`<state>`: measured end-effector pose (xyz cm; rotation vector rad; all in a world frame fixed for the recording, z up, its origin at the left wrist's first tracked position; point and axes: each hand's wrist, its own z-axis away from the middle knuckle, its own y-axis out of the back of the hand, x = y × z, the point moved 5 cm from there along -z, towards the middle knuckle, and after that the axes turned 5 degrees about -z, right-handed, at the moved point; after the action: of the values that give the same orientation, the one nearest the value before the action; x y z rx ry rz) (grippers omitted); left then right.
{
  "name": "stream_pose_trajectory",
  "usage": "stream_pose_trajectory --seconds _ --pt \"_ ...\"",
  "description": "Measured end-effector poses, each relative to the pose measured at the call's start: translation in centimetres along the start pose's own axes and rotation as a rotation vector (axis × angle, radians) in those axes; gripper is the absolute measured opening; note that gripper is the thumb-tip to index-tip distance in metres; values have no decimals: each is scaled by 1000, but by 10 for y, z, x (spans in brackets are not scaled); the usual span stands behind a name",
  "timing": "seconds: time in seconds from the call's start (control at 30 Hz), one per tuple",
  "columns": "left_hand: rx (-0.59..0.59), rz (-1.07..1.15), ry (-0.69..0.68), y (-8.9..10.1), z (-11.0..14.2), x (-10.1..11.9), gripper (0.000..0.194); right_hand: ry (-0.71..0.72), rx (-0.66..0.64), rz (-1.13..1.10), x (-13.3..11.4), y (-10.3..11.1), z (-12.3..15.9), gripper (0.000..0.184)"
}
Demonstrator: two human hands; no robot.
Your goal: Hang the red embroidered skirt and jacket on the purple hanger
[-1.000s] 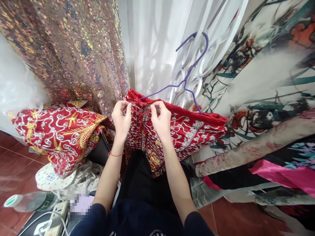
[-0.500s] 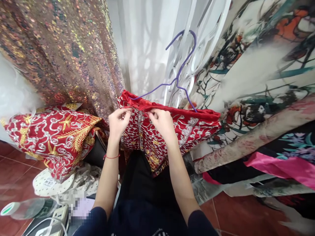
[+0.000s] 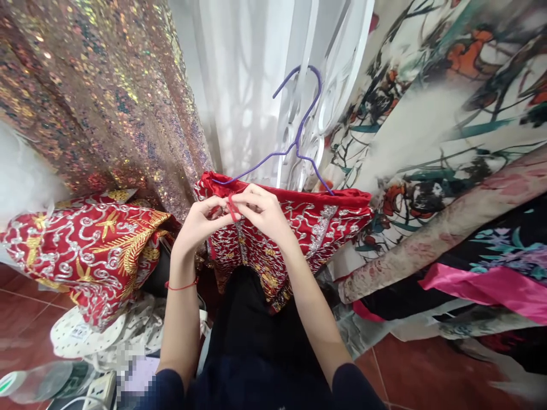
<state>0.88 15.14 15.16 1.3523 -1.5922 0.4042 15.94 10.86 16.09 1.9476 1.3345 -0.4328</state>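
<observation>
A red embroidered garment (image 3: 299,219) with silver and gold beading hangs from a purple wire hanger (image 3: 296,142) in front of me. Its red band lies along the top edge, and the hanger's ends are tucked inside. At the left part of this band, both hands meet around a narrow red tie string (image 3: 233,208). My left hand (image 3: 207,219) has its fingers closed on the string. From the other side, my right hand (image 3: 260,209) pinches the same string, fingertips close to those of the left. Parts of the string are hidden behind the fingers.
A matching red embroidered piece (image 3: 85,245) lies at left, above a white dotted hat (image 3: 81,333). Below are a plastic bottle (image 3: 47,382) and a power strip (image 3: 100,390). Sequinned fabric (image 3: 106,85) hangs left, a white metal rack (image 3: 342,68) behind, floral fabric (image 3: 427,125) right.
My hands have come together from being apart at the waistband. A loop of red string now shows between the fingers. The view has shifted slightly.
</observation>
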Motion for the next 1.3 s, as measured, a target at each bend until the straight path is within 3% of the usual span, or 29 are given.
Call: stream_pose_trajectory --seconds 0.1,0.27,0.4,0.6,0.7,0.9,1.03,1.17,1.3 --pt "-99 -41 55 0 -1 -2 30 104 -107 192 -8 0 -1 24" --pt "-111 74 147 -2 1 -10 35 141 -220 475 -19 1 -3 25" --pt "-35 166 224 -4 6 -17 32 127 -203 578 -22 -3 -2 27" --pt "53 155 148 -7 4 -16 23 51 -115 618 -22 -5 1 26" --pt "158 40 95 -2 2 -14 16 -12 -30 610 -18 0 3 23" --pt "402 -579 57 10 0 -7 6 -61 107 631 -13 12 5 16" --pt "623 -707 15 14 0 -2 3 -107 136 713 -9 13 5 24" --pt "727 -820 -91 17 -2 5 2 -170 114 755 -3 13 7 33" --pt "794 -745 -111 22 -7 0 2 -221 44 789 1 15 13 32"
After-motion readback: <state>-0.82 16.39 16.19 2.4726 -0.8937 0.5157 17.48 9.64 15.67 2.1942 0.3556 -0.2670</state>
